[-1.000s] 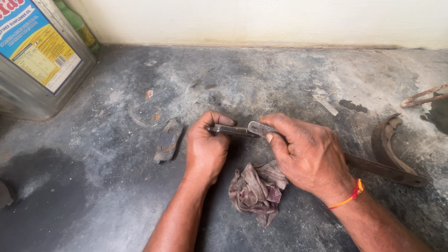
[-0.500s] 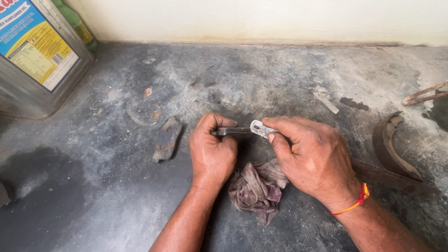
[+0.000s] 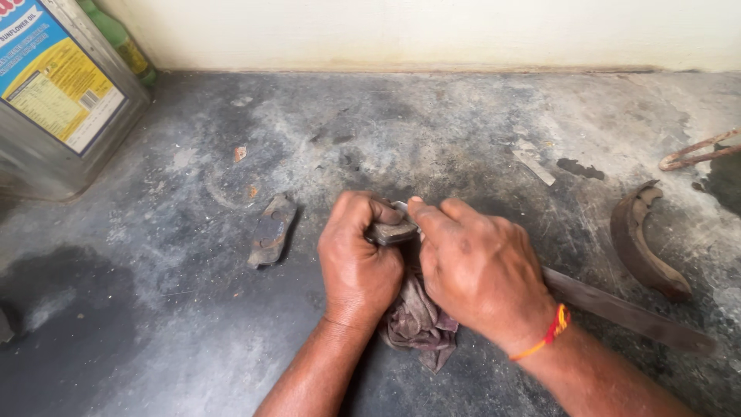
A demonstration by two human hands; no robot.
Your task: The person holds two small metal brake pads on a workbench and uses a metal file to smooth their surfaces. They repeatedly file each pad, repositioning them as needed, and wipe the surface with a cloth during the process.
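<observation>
Cloth: a dark red rag (image 3: 417,328) lies crumpled on the floor (image 3: 463,139) under both wrists, nearest of all.
Left hand (image 3: 359,262): fisted tight round a small dark metal piece (image 3: 392,231), knuckles up, wrist bent down.
Right hand (image 3: 478,266): closed too, thumb and forefinger pinching the same piece at its bright end, palm arched over it.
Risk: to my eye the greasy piece could slip from so small a pinch and nick a thumb.
Blade (image 3: 625,313): a long flat file lies just beside the right forearm; an elbow shift could knock it.
Farther: brake pad (image 3: 270,230), brake shoe (image 3: 644,247), oil tin (image 3: 58,93).
</observation>
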